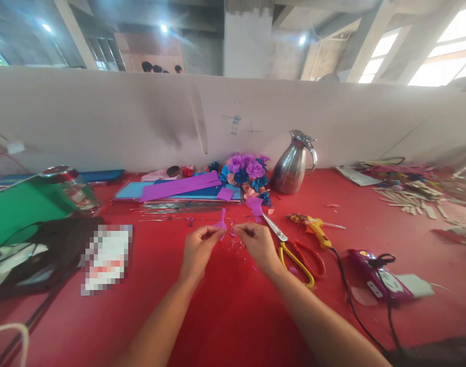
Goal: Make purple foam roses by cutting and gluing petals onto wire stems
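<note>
My left hand [204, 240] pinches a small piece of purple crepe paper [223, 220], whose narrow strip sticks up above the fingertips. A short gap away, my right hand [258, 242] has thumb and fingers pressed together. A tiny purple bit shows at those fingertips, too small to name. Scissors [281, 234] with yellow and red handles lie just right of my right hand, blades pointing away. Beyond their tips lies a loose purple paper piece [255, 206]. Behind both hands, purple paper strips [183, 186] rest on blue sheets, beside a bunch of purple, blue and pink paper flowers [246, 171].
A steel jug [294, 163] stands near the white partition [160, 117]. To the right lie a yellow glue gun [313, 229], a purple power strip [382, 275] with black cord, and wooden sticks [409, 201]. At left are a glass jar [74, 191] and a dark bag [57, 255].
</note>
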A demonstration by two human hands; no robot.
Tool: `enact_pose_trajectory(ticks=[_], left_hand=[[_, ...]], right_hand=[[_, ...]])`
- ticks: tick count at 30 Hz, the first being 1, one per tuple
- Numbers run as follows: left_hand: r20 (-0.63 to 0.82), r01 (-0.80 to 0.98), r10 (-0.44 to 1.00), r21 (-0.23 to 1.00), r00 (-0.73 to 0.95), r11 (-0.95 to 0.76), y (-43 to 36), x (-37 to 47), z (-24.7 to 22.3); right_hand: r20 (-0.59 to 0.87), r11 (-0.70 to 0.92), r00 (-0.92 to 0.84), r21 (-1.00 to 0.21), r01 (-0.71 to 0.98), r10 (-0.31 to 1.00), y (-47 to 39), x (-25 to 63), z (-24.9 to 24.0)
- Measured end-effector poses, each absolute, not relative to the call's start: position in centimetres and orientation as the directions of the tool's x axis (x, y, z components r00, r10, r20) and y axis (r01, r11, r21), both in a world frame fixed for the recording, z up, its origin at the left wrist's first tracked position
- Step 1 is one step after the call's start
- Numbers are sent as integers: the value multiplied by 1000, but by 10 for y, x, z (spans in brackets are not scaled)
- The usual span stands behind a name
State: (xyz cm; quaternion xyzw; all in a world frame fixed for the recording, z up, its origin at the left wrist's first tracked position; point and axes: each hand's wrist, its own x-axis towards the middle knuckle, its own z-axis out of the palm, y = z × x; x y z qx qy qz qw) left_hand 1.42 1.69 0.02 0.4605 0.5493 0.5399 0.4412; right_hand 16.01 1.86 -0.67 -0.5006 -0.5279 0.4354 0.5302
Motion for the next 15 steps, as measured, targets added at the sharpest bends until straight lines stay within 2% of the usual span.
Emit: enact_pose_trajectory(ticks=[4,8,11,15], left_hand=[[67,-26,932,996,-357,-81,27,4,-4],[0,-201,900,975,-437,-97,34,-4,-6],[-29,-262,892,960,-451,-101,36,-5,-5],[39,-219,861,960,-507,-173,39,-9,-3]], right_hand=[[130,140,221,-990,-32,967,20,170,-1],[151,221,379,-964,-147,913,24,185,8],[165,267,497,-953,-141,852,29,193,12],[238,340,624,-939,-46,744,35,202,10]])
